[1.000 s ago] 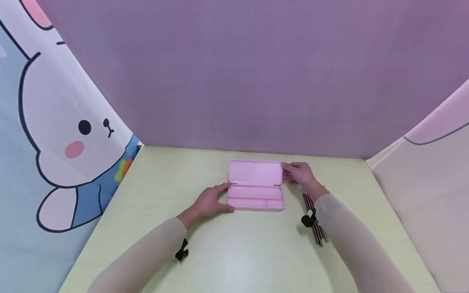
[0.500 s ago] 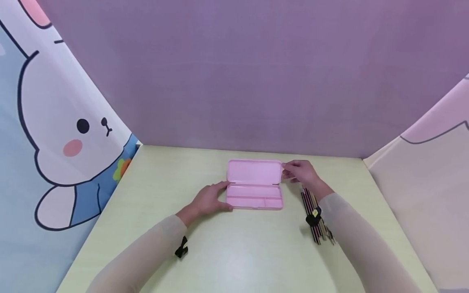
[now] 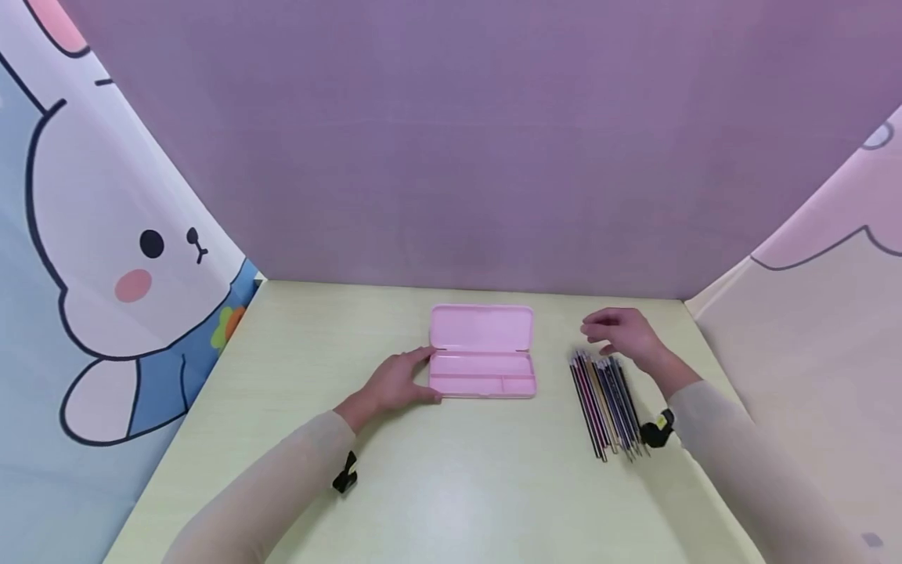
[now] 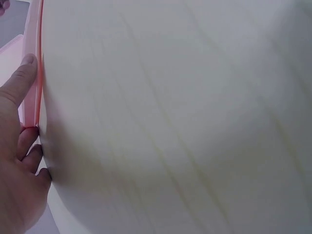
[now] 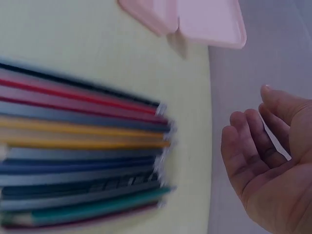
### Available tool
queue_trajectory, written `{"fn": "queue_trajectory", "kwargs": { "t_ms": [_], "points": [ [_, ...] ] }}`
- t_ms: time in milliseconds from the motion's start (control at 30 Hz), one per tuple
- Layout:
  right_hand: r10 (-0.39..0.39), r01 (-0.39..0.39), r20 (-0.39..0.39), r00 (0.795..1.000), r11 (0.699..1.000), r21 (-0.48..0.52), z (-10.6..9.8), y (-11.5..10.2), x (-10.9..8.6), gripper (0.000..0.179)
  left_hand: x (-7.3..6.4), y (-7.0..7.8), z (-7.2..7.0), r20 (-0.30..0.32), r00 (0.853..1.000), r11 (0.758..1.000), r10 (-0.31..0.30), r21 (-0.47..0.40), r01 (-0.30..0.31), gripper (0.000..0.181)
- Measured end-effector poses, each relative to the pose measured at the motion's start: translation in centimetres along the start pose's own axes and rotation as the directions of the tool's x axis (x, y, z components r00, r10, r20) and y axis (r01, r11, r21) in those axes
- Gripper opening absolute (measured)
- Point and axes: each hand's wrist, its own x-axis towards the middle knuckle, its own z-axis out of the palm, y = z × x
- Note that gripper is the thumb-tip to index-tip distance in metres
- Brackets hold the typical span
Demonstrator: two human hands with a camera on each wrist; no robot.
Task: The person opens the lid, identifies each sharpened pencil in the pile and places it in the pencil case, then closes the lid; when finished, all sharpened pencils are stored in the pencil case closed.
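A pink pencil case (image 3: 479, 365) lies on a pale table (image 3: 493, 470), lid folded back, no pencil showing in its compartments. The left hand (image 3: 391, 382) grips its left end between thumb and fingers. To the case's right, apart from it, coloured pencils (image 5: 87, 142) lie side by side. The right hand (image 3: 625, 333) is beyond their far ends, fingers loosely bent, holding nothing. Opening looks complete; every visible pencil lies outside.

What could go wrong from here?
The pencils lie loose, so a brush from the right grip or wrist camera could scatter them. The left grip holds the case only at its left end, so a bump might swivel it.
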Motion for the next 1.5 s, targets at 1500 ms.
{"fn": "queue_trajectory", "kwargs": {
  "t_ms": [1500],
  "points": [
    [0.150,-0.155,-0.055,0.987,0.983,-0.095,-1.2,8.8,-5.9,0.040,0.3,-0.3,0.1,-0.007,1.000,1.000,-0.015,-0.025,0.015,0.104]
  ]
}}
